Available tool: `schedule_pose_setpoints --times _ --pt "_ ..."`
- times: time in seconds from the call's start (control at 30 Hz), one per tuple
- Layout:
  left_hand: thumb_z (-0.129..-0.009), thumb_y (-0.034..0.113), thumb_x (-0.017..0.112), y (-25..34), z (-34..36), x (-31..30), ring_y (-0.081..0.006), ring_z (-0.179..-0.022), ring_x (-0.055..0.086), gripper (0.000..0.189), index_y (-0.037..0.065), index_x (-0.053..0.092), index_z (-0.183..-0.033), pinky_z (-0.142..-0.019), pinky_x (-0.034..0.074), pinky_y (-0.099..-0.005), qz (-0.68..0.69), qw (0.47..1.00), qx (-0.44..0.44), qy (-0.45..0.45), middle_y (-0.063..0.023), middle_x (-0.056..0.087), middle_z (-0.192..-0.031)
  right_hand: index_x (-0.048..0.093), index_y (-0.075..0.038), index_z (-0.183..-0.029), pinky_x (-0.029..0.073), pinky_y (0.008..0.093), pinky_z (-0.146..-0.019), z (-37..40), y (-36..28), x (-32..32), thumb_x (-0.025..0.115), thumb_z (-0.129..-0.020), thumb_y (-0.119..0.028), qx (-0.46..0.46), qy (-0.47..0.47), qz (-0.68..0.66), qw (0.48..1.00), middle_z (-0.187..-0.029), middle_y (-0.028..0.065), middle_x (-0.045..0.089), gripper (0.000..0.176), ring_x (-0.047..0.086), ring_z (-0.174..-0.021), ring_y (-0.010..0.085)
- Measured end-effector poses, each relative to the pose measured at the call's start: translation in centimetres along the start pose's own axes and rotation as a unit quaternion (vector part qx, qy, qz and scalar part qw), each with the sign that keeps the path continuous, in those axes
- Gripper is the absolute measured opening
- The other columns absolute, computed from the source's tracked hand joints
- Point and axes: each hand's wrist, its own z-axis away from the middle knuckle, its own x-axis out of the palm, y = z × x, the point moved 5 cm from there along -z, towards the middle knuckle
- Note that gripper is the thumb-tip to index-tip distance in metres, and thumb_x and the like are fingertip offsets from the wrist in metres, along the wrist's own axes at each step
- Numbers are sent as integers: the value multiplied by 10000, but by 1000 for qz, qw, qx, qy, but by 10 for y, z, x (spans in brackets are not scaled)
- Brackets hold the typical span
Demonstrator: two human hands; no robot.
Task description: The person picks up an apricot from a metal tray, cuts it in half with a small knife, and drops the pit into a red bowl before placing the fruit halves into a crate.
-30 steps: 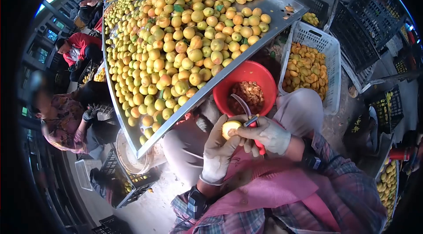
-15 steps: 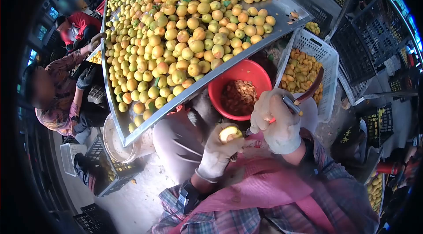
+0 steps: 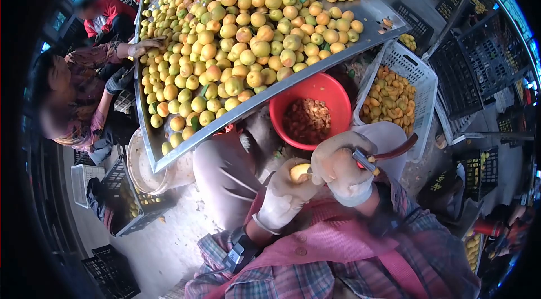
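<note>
My left hand (image 3: pixel 286 193), in a pale glove, is closed around a cut apricot (image 3: pixel 301 173) whose yellow flesh faces up. My right hand (image 3: pixel 345 166), gloved too, grips a tool with a curved reddish-brown handle (image 3: pixel 399 151) and a metal part; its working end is hidden. The right fingers meet the left ones beside the apricot, above my lap. Just beyond the hands is a red basin (image 3: pixel 341 103) with brown apricot stones (image 3: pixel 313 116) in it. A white crate (image 3: pixel 429 93) of apricot halves (image 3: pixel 389 99) stands right of the basin.
A metal-rimmed table (image 3: pixel 256 100) heaped with whole apricots (image 3: pixel 225 45) slants across the front. At the left, a co-worker's gloved hand (image 3: pixel 145 47) reaches over its edge. A white bucket (image 3: pixel 147 174) stands under the near corner. Black crates (image 3: pixel 479 62) stack up at right.
My right hand has come down and left with the tool, from apart to against the left hand. The co-worker's hand has moved from the table rim onto the fruit. The view has shifted slightly.
</note>
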Motion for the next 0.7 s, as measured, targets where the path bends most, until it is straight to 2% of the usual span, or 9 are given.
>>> schedule_pose_setpoints --times 0.07,0.13,0.17,0.23,0.27,0.43,0.47,0.57,0.7 --pt "-808 264 744 -7 0 1 -139 -820 619 433 -24 573 -1084 -730 500 -290 -13 1000 13 13 -99 656 -915 529 19 -1199 497 214 -677 12 11 2 499 -927 -204 29 35 -41 998 -989 57 638 353 615 -796 109" --pt "-807 254 739 -12 0 3 -152 -833 627 420 -15 573 -1084 -744 503 -299 34 999 29 17 -108 660 -920 527 26 -1202 474 198 -660 21 26 0 486 -928 -290 60 89 -235 966 -989 59 629 421 607 -801 97" --pt "-807 254 739 -11 1 3 -152 -833 627 420 -15 573 -1084 -744 503 -299 36 999 28 18 -108 660 -920 527 26 -1202 474 198 -660 19 27 -8 486 -928 -290 61 89 -235 966 -989 59 629 421 607 -801 97" --pt "-801 228 734 -5 3 2 -156 -838 627 403 -11 571 -1082 -749 503 -297 25 998 65 5 -104 659 -917 536 23 -1187 460 209 -634 -2 19 -3 499 -893 -376 84 -97 -138 982 -1020 53 612 498 597 -809 94" --pt "-801 228 734 -3 3 1 -156 -838 627 403 -11 571 -1082 -749 503 -297 26 998 64 7 -104 659 -917 536 23 -1187 460 209 -634 -4 18 0 499 -893 -376 85 -98 -139 982 -1020 53 612 498 597 -809 94" --pt "-782 189 741 -13 1 2 -158 -812 635 392 -21 571 -1066 -734 508 -297 -62 997 50 19 -107 663 -881 548 34 -914 335 320 -369 -17 10 2 574 -888 -202 63 136 -31 988 -517 44 478 238 458 -398 158" --pt "-782 189 741 -16 1 3 -158 -812 635 392 -21 571 -1066 -734 508 -297 -62 997 49 17 -107 663 -881 548 34 -914 335 320 -369 -23 1 12 574 -888 -202 63 138 -31 988 -517 44 478 238 458 -398 158" --pt "-767 184 744 -15 2 6 -188 -795 650 387 -23 582 -1052 -718 513 -310 -1 998 61 -7 -137 666 -858 549 -25 -997 293 287 -346 -37 -21 32 386 -1021 -188 160 259 -20 952 -499 -13 351 232 307 -362 108" --pt "-758 165 739 -3 4 7 -202 -792 656 381 -35 585 -1044 -705 513 -324 -57 996 63 -1 -153 670 -861 550 -111 -1012 263 257 -362 -35 -21 27 367 -1040 -325 122 268 -78 952 -523 -63 291 283 243 -376 73"
